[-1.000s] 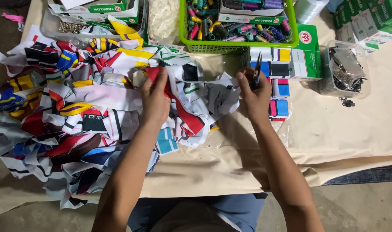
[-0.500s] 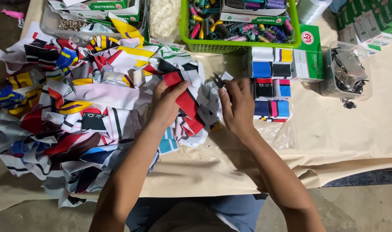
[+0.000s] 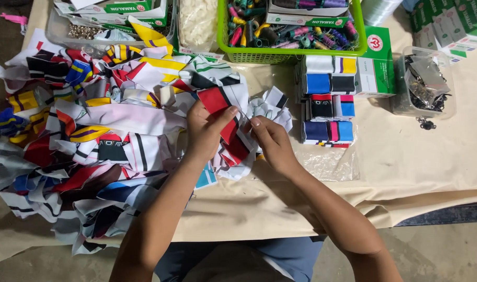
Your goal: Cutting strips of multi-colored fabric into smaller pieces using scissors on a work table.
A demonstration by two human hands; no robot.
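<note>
Over the scrap pile (image 3: 92, 136), both hands have closed in, fingers pinching the red-and-black cloth piece (image 3: 222, 117).

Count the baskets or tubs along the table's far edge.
3: green basket of thread spools top centre, clear tub of metal clips right, clear tub top left. Others may sit out of frame.

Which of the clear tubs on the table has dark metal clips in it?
The clear tub at the right edge, beside the green-and-white box. The tub at top left holds small silvery bits instead.
</note>
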